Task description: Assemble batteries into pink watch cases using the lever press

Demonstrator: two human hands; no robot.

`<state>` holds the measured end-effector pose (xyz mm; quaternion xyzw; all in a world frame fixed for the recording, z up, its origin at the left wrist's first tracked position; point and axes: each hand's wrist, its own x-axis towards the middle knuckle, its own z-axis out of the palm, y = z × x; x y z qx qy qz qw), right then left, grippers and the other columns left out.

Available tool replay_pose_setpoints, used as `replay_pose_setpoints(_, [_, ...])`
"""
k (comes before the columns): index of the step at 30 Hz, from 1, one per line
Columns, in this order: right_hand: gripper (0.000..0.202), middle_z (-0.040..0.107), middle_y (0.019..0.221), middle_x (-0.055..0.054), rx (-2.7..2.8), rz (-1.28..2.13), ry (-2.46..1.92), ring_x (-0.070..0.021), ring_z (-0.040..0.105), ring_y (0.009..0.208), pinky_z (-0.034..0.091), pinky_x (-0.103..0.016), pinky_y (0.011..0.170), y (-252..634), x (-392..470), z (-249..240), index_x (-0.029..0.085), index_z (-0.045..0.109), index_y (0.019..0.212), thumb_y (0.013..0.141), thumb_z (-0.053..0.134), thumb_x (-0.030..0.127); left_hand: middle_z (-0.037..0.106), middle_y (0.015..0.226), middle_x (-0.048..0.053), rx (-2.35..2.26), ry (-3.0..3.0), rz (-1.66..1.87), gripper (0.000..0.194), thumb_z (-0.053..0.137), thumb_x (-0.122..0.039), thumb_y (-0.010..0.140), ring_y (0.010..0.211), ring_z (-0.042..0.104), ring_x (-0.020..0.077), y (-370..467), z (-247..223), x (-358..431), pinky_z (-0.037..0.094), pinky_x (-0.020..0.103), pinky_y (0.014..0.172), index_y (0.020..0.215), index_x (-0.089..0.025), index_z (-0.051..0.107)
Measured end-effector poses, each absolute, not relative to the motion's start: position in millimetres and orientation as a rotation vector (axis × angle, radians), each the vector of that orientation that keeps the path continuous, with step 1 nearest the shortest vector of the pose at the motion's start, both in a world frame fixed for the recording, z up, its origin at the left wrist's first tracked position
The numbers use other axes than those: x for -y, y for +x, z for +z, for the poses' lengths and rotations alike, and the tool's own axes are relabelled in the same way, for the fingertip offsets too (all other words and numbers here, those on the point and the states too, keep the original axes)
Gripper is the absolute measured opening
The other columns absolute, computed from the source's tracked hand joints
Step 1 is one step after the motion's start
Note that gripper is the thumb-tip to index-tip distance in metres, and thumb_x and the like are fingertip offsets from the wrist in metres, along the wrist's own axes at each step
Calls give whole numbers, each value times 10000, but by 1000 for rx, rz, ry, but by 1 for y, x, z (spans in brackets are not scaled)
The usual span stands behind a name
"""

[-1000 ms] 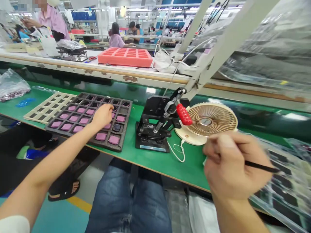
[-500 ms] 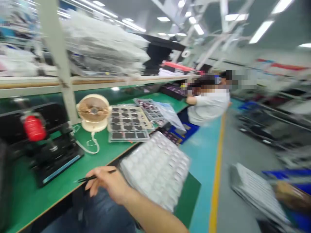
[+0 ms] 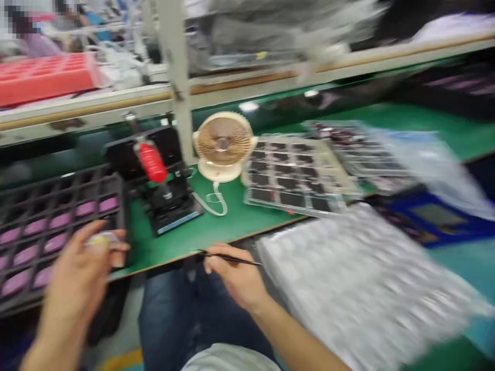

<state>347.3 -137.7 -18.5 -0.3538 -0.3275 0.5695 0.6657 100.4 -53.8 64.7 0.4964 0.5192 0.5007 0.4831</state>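
Note:
Black tweezers (image 3: 232,257) are pinched in my right hand (image 3: 235,273), just off the front edge of the green bench. My left hand (image 3: 83,263) is closed around a small pale piece with a yellow spot (image 3: 101,239); blur hides its exact kind. It is over the right side of a black compartment tray (image 3: 121,206), where several pink pieces (image 3: 60,220) sit in the cells. Between and beyond my hands stands a black fixture (image 3: 170,206) with a red-handled clamp (image 3: 153,163).
A cream fan (image 3: 223,144) with a white cable stands behind the bench middle. Right of it lie clear trays of dark flat parts (image 3: 292,175). A large white blister tray (image 3: 348,273) is at my right. Above runs a shelf (image 3: 247,85) holding a red tray (image 3: 46,77).
My view has swung left and down. My left hand and the black tray with pink pieces have come into sight. The tweezers remain in my right hand.

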Motion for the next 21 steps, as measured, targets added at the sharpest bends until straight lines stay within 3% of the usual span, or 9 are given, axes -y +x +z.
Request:
replay_pose_setpoints(3, [193,794,1183,-73,1048,1065,-804,-214,770,1059,639,-336,930,345,129,-9,285,860,1099,935,832,187,808,1116,101,-1202,1159,1114,300,824,-391,917,743,729,176,99,54,97,621,336,728,1122,-212,698])
replay_pose_setpoints(6, [373,799,1215,-67,1276,872,-719,-258,751,1180,610,-443,1062,341,128,7,295,817,1219,942,770,51,801,1176,111,-1212,1224,1005,223,792,-372,945,750,729,169,121,43,114,610,317,736,1085,-201,762])
replay_pose_setpoints(9, [475,799,1219,-67,1400,840,-681,-280,742,1213,607,-503,1085,337,129,15,283,774,1296,925,747,-14,825,1069,68,-1275,1298,983,232,807,-359,929,752,734,181,132,37,121,616,309,746,1132,-247,802])
replay_pose_setpoints(13, [461,797,1226,-73,1407,885,-665,-284,760,1177,621,-526,1079,334,131,13,269,774,1279,926,730,-24,830,1057,45,-1312,1380,1010,193,797,-352,934,765,753,196,130,33,123,625,315,766,1117,-292,817])
replay_pose_setpoints(21, [433,801,1205,-73,1332,895,-716,-274,776,1131,637,-509,1053,334,136,9,254,791,1219,916,719,-47,806,917,49,-1164,1084,975,344,798,-369,941,670,705,151,137,35,118,591,272,676,1243,-219,729])
